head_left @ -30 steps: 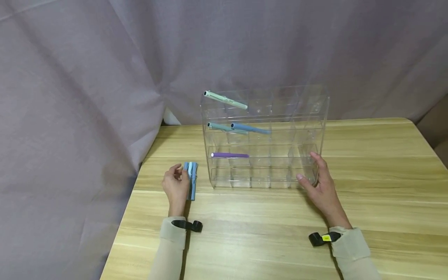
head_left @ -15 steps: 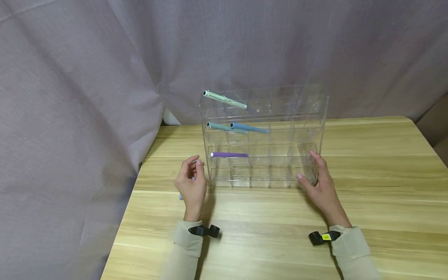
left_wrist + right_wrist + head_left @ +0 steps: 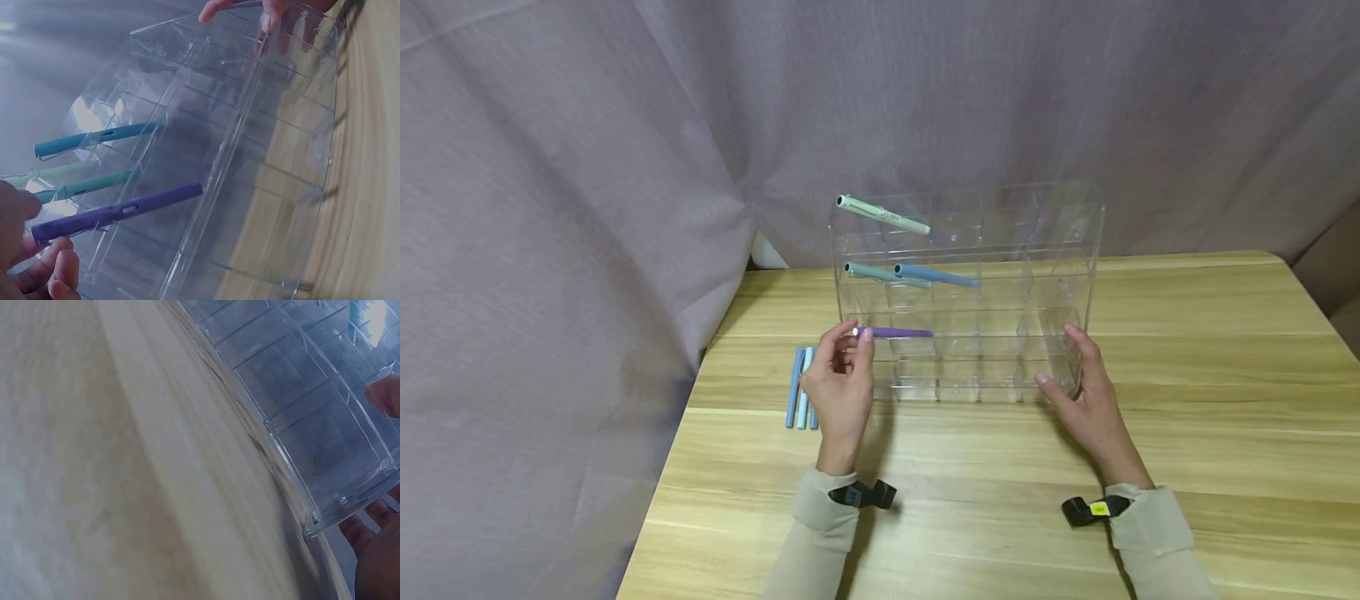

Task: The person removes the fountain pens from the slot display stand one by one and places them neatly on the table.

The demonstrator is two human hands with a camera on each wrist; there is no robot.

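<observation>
A clear acrylic display rack [image 3: 958, 312] with several compartments stands tilted back on the table. My left hand [image 3: 841, 392] is at its lower left, thumb and fingers about the near end of a purple capped pen [image 3: 898, 332]. In the left wrist view, the fingers [image 3: 62, 265] are close beneath that purple pen [image 3: 125, 212], with a gap above it. My right hand [image 3: 1090, 396] grips the rack's right side, thumb in front and the other fingers outside. Higher in the rack lie a pale green pen [image 3: 883, 214], a teal pen [image 3: 876, 272] and a blue pen [image 3: 940, 276].
Three pens in blues [image 3: 802, 387] lie side by side on the wooden table [image 3: 985, 500], left of the rack and partly behind the left hand. A grey curtain [image 3: 925, 100] hangs close behind the rack.
My left hand has left the pens on the table and moved right and up to the purple pen's end. The right hand stays on the rack, which has not visibly moved.
</observation>
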